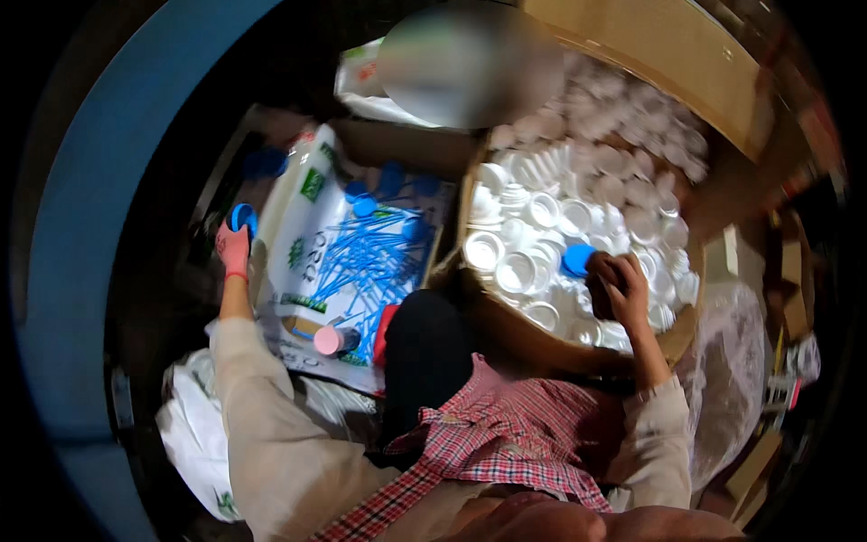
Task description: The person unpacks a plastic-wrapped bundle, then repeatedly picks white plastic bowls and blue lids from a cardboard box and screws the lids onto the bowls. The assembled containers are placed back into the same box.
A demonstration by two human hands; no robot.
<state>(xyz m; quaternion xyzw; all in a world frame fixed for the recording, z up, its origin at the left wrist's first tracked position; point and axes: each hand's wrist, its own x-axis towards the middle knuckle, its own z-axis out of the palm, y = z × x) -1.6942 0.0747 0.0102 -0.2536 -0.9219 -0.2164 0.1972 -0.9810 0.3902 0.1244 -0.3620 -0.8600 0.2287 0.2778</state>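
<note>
At the left, my left hand (pixel 233 251) wears a pink glove and is closed on a round blue cap (pixel 243 218), outside the lined box with blue pieces. My right hand (pixel 623 287) is above the cardboard box of white caps (pixel 545 210). Its bent fingers hold the edge of a flat blue disc-shaped cap (pixel 576 260). Shadow partly hides the fingertips. Between the hands, thin blue plastic sticks (pixel 361 257) lie in a loose heap with a few blue caps (pixel 363 206).
White printed sheeting (pixel 287 244) lines the left box. A pink-topped cylinder (pixel 330 341) and a red piece (pixel 386 330) are at its near end. Clear plastic film (pixel 727 370) hangs by the right box. A white bag (pixel 194 434) sits at lower left. My knee (pixel 424 348) is between the boxes.
</note>
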